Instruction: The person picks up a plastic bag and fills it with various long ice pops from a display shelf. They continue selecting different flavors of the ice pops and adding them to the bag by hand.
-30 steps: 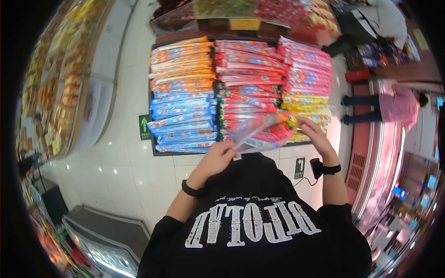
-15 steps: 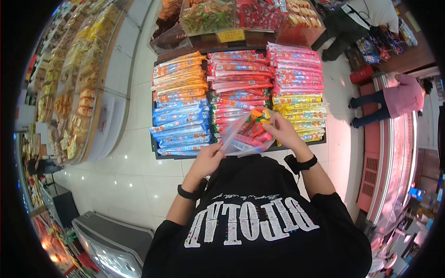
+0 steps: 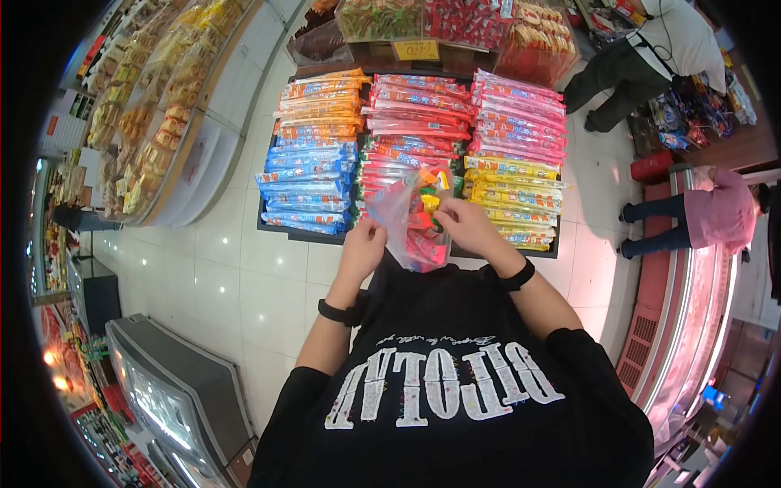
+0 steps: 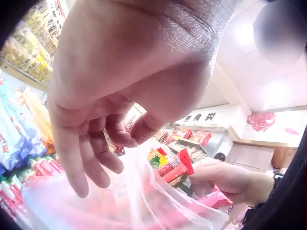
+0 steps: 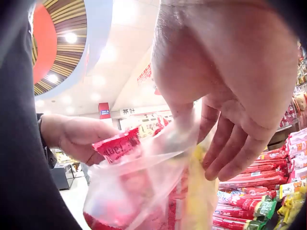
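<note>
A clear plastic bag (image 3: pixel 389 213) hangs between the two hands, close in front of the black shirt. Red, pink and yellow wrapped snack packets (image 3: pixel 426 246) show inside it. My left hand (image 3: pixel 364 244) pinches the bag's rim between thumb and index finger, while its other fingers hang loosely in the left wrist view. On the opposite side, my right hand (image 3: pixel 473 231) pinches the rim with thumb and fingers. A red packet (image 4: pixel 173 171) stands at the bag's mouth in the left wrist view. Through the film, a yellow packet (image 5: pixel 200 196) lies below the right fingers.
Beyond the bag, a low black display (image 3: pixel 305 234) bears rows of orange, blue, red, pink and yellow long packets. Bins of sweets (image 3: pixel 378 20) stand behind it. Shelves of packaged food (image 3: pixel 154 122) line the left; two people are at the right, one in pink (image 3: pixel 716 213).
My right hand has come in toward the left hand, and the bag has swung from stretched out sideways to hanging more upright. The head view has shifted too.
</note>
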A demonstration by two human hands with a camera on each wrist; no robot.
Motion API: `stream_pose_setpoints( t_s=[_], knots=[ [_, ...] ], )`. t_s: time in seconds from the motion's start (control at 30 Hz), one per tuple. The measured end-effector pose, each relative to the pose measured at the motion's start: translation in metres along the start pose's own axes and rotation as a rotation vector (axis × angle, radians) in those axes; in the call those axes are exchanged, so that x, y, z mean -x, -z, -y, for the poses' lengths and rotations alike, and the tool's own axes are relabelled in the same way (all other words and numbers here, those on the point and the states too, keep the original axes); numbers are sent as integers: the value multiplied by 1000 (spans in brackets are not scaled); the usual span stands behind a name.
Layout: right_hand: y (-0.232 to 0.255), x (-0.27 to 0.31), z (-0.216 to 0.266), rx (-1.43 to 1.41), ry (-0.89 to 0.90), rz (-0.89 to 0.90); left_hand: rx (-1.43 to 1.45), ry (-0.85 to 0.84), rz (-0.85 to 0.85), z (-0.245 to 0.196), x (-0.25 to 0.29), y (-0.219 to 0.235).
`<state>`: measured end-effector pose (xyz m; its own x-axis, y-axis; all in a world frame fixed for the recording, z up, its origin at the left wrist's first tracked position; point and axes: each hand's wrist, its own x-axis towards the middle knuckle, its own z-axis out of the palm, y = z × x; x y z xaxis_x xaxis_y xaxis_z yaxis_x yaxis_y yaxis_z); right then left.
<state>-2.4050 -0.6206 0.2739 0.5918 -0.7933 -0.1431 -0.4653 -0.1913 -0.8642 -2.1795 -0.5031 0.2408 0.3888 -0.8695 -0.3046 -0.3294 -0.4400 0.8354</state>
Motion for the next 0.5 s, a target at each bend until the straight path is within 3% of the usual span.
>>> stream_pose_setpoints(
  t_s=[0.23, 0.33, 0.43, 0.5],
  knots=[
    [-6, 1, -5, -6, 27, 80, -174, -50, 41, -13, 28, -35],
    [-23, 2, -12, -123, 79, -1, -185, -42, 40, -12, 29, -37],
    [-33, 8, 2, -287, 41, -257, -95, 3, -13, -1, 20, -24],
    [-37, 2, 3, -157, 152, -321, 53, 70, -22, 5, 14, -10]
  ],
)
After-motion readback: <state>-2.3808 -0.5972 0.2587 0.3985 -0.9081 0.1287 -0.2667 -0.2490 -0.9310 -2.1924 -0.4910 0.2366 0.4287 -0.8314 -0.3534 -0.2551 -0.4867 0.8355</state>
